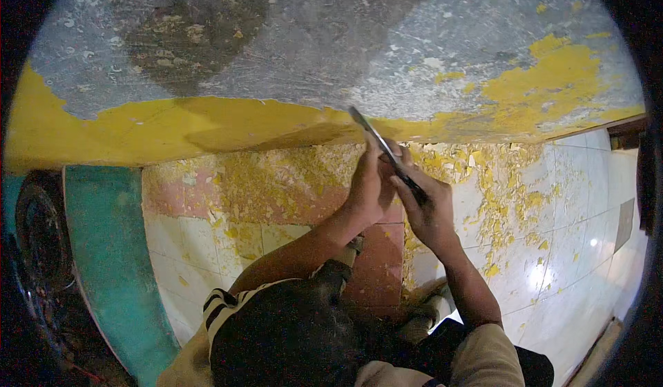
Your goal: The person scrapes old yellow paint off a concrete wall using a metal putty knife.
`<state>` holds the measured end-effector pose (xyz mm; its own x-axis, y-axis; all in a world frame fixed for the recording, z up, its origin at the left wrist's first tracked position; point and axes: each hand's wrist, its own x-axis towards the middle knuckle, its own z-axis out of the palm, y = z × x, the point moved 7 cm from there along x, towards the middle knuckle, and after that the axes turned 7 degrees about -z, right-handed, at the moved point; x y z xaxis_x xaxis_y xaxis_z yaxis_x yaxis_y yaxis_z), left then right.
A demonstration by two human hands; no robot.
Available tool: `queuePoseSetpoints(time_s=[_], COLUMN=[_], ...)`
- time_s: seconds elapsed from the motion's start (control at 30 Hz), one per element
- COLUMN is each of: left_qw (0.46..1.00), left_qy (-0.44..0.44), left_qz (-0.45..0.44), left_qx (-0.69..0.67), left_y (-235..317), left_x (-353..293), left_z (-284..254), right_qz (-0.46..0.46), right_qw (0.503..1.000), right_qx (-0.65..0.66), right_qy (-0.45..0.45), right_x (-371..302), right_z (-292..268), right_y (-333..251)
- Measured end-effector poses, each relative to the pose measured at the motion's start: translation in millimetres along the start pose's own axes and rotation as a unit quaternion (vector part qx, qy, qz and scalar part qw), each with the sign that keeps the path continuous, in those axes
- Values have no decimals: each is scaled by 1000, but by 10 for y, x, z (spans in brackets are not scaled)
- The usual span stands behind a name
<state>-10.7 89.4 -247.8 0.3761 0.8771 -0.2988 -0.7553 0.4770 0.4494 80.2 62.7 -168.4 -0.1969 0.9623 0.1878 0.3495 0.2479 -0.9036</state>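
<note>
I see the right hand (428, 204) with its fingers closed round the scraper (384, 147), tip at the edge of the wall's (311, 55) yellow paint (255, 121). The left hand (369, 192) is just beside; I can't tell its grip. A skidding tip could nick it; loose flakes (494, 204) could cause a slip. No readable writing.

Shadows (197, 38) darken the wall (442, 49) while glare (541, 276) whitens the floor (583, 259) and edges bow
</note>
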Motion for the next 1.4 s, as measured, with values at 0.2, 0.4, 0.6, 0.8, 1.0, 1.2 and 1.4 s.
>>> queuePoseSetpoints(time_s=[0.2, 0.4, 0.6, 0.8, 1.0, 1.2, 1.4], left_qw=[985, 965, 994, 994, 966, 984, 991], left_qy=[89, 62, 104, 80, 136, 28, 94], left_qz=[145, 254, 31, 61, 218, 176, 17], left_qx=[-21, -3, -23, 43, 16, 18, 92], left_y=[751, 1440, 576, 523, 1537, 1518, 730], left_x=[-199, -534, -362, -236, -595, -654, -439], left_z=[67, 95, 82, -85, -85, 2, 41], right_qz=[-139, -149, -107, -7, -103, -72, -11], right_qw=[988, 982, 993, 1000, 989, 985, 992], right_qx=[57, 115, 44, 12, 104, 152, 101], right_qy=[30, 13, 33, 26, 10, -25, 72], right_x=[379, 540, 145, 118, 586, 465, 30], right_z=[346, 690, 424, 398, 911, 962, 587], right_y=[-380, -890, -441, -263, -962, -947, -397])
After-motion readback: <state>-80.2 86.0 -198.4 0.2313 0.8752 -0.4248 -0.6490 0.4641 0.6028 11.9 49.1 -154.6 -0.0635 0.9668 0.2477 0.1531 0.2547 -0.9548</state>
